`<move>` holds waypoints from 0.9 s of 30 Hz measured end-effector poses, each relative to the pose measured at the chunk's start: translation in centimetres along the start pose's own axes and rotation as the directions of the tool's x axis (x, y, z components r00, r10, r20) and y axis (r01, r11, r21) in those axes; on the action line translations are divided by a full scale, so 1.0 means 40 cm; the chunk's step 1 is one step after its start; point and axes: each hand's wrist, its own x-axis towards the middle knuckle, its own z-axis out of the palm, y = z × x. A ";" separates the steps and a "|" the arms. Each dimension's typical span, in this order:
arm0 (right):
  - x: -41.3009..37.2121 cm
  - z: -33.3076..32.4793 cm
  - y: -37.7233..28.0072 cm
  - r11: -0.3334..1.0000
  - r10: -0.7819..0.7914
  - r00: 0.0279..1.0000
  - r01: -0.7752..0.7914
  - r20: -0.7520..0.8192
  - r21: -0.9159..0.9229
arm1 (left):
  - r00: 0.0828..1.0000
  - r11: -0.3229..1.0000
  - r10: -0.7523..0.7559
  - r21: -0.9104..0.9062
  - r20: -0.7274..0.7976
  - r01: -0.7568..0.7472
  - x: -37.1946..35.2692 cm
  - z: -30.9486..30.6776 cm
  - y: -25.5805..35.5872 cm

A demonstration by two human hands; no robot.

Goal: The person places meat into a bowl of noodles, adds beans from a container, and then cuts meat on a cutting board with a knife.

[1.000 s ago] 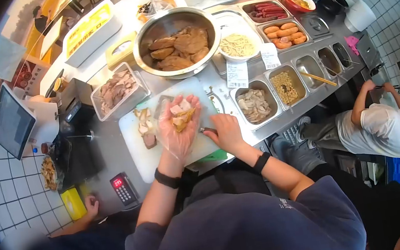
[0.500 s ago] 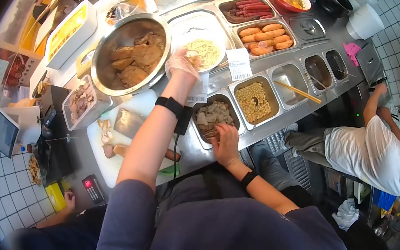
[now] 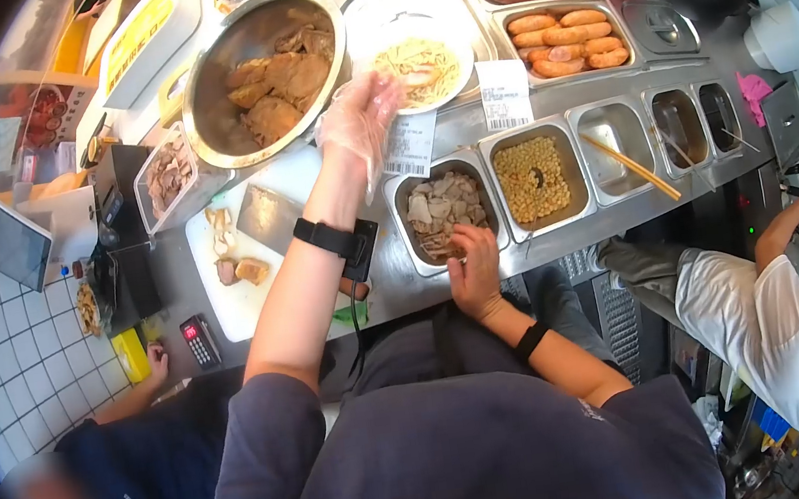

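My left hand [image 3: 364, 118], in a clear plastic glove, reaches over the near-left rim of a white bowl of noodles [image 3: 416, 71]. Its fingers are loosely extended, and nothing can be made out in them. Bare and loosely curled with fingers apart, my right hand [image 3: 476, 270] rests at the near edge of a steel tray of sliced meat [image 3: 444, 205], fingertips by the slices. Two printed labels, one [image 3: 411, 145] beside the glove and another [image 3: 505, 94] right of the bowl, lie on the steel counter.
Large steel bowl of cooked meat [image 3: 282, 88], left; tray of corn kernels [image 3: 532, 182] and chopsticks [image 3: 631, 166], right; sausages [image 3: 566, 41] behind. A cutting board [image 3: 226, 308] holds meat pieces. One person [image 3: 753, 324] stands right, another [image 3: 155, 463] left.
The view has shifted, and the counter appears larger. My left hand's fingers look more extended at the noodle bowl. My right hand remains at the meat tray's near edge.
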 end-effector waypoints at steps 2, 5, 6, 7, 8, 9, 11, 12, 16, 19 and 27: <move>0.002 -0.028 0.015 0.999 -0.001 1.000 0.000 -0.029 -0.046 | 0.944 0.972 -0.053 0.233 0.326 -0.026 -0.012 -0.054 -0.029; 0.013 -0.044 0.042 0.995 -0.038 0.999 0.035 -0.025 -0.091 | 0.985 0.458 -0.135 0.889 0.103 -0.030 -0.130 -0.042 -0.119; 0.016 -0.046 0.049 0.993 -0.052 0.999 0.050 -0.010 -0.107 | 0.985 0.075 -0.139 0.993 0.103 -0.093 -0.147 -0.039 -0.150; 0.018 -0.045 0.050 0.993 -0.090 0.996 0.091 0.018 -0.076 | 0.947 -0.259 -0.285 0.939 0.148 -0.224 -0.127 -0.075 -0.205; 0.013 -0.041 0.054 0.992 -0.091 0.995 0.093 0.030 -0.086 | 0.892 -0.536 -0.432 0.758 0.132 -0.372 -0.111 -0.107 -0.256; 0.006 -0.039 0.054 0.991 -0.089 0.995 0.093 0.045 -0.097 | 0.902 -0.622 -0.432 0.722 0.006 -0.302 -0.136 -0.080 -0.264; 0.001 -0.032 0.058 0.988 -0.101 0.995 0.103 0.028 -0.114 | 0.941 -0.668 -0.331 0.686 0.076 -0.290 -0.155 -0.111 -0.297; 0.002 -0.031 0.058 0.988 -0.098 0.994 0.102 0.037 -0.112 | 0.954 -0.690 -0.278 0.668 0.111 -0.279 -0.161 -0.113 -0.302; 0.004 -0.031 0.056 0.988 -0.093 0.994 0.100 0.060 -0.120 | 0.973 -0.494 -0.217 0.851 0.074 -0.175 -0.144 -0.141 -0.317; 0.007 -0.030 0.056 0.987 -0.100 0.993 0.108 0.068 -0.121 | 0.965 -0.445 -0.254 0.879 0.059 -0.171 -0.126 -0.173 -0.330; 0.007 -0.031 0.056 0.986 -0.099 0.991 0.110 0.095 -0.123 | 0.970 -0.477 -0.142 0.846 0.196 -0.240 -0.168 -0.155 -0.335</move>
